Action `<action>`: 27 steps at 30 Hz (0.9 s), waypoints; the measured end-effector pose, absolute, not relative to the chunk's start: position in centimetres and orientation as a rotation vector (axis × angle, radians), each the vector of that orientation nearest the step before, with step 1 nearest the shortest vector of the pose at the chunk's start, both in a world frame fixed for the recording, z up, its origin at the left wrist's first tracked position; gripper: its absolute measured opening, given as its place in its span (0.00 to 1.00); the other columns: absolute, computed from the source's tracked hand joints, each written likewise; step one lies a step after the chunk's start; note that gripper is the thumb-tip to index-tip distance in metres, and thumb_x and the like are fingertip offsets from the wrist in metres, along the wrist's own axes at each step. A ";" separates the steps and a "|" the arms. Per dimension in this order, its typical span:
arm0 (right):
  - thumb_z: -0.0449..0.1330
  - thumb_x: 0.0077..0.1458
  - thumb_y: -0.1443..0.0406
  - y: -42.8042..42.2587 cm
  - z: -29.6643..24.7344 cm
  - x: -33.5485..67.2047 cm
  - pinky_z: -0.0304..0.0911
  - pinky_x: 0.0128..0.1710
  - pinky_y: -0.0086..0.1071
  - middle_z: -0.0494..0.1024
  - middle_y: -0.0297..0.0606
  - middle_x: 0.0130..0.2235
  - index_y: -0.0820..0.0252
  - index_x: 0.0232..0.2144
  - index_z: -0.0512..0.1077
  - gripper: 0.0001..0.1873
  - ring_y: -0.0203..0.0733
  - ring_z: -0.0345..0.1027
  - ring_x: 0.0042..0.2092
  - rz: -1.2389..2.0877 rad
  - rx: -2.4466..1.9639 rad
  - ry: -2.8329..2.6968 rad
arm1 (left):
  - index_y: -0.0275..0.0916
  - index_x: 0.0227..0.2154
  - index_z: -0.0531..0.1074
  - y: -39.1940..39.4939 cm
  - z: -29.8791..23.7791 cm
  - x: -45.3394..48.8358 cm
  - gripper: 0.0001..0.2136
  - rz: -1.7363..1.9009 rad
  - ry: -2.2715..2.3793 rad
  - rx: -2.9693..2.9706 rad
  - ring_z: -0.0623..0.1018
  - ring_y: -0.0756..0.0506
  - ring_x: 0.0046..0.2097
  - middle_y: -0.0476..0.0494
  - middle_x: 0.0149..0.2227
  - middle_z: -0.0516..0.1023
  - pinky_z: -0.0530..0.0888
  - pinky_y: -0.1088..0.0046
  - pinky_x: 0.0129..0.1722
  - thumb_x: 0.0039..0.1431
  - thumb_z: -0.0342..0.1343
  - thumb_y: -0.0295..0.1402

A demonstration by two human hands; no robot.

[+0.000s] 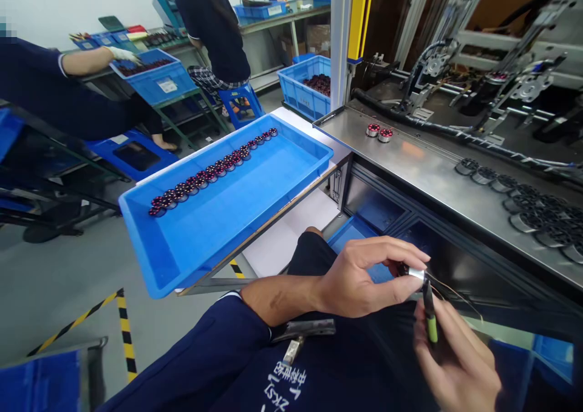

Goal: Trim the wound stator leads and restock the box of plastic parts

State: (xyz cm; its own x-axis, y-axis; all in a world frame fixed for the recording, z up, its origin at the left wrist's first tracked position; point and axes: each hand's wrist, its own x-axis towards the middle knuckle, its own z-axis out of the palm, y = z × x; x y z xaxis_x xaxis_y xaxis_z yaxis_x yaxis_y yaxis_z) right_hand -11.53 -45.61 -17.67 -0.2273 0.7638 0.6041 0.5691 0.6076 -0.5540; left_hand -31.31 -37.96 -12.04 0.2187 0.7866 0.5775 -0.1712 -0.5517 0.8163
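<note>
My left hand (364, 278) pinches a small round wound motor part (412, 272) between thumb and fingers, with thin copper wires trailing right. My right hand (455, 357) grips a black and green hand tool (429, 315), its tip touching the part. Both hands are low over my lap, below the metal bench. A blue tray (282, 175) to the left holds a row of similar dark red wound parts (214, 172) along its far side.
Two red-topped parts (379, 132) sit on the steel bench (432, 181); several grey parts (523, 202) line its right. Machinery stands behind. Other people sit at the far left by blue crates (157, 81). Another crate (303, 90) rests on the floor.
</note>
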 end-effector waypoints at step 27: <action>0.62 0.62 0.64 -46.1 -17.9 -10.6 0.77 0.47 0.31 0.83 0.37 0.47 0.51 0.65 0.66 0.29 0.43 0.81 0.42 0.440 -1.349 -1.747 | 0.30 0.40 0.77 -37.5 -12.8 -32.1 0.11 1.459 0.473 1.859 0.83 0.42 0.47 0.27 0.50 0.80 0.82 0.69 0.46 0.55 0.68 0.29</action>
